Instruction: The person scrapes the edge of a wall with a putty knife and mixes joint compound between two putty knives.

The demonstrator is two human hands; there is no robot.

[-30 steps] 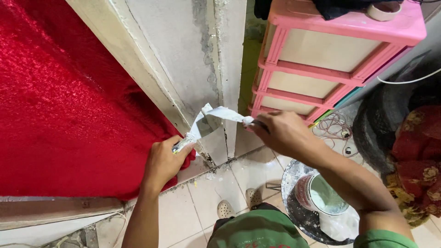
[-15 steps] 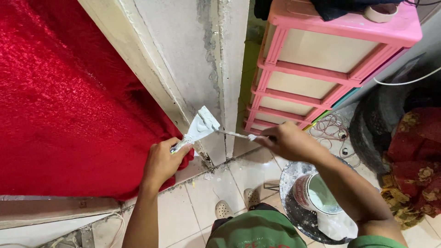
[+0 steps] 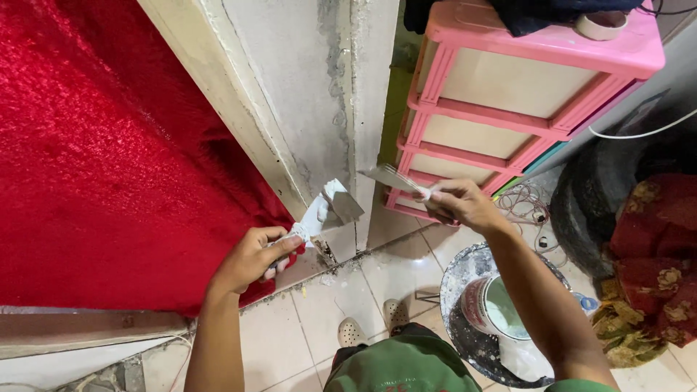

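- Left hand [image 3: 250,258] low against the wall [image 3: 290,94]; fingers curled tight round a putty knife [image 3: 327,207], blade caked white, lying on the plaster near the floor
- Right hand [image 3: 461,205] pinches a second scraper [image 3: 392,178]; blade clear of the wall
- Paint tin [image 3: 494,308] on the tiles below; pink drawers [image 3: 508,94] behind

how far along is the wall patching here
Done: most of the grey plastered wall strip looks filled, though rough. In hand: the left hand holds a putty-smeared metal scraper against the wall's lower part; the right hand holds a second flat metal blade off the wall. Left: the cracked vertical seam looks unsmoothed, and the open tin of pale putty holds plenty.
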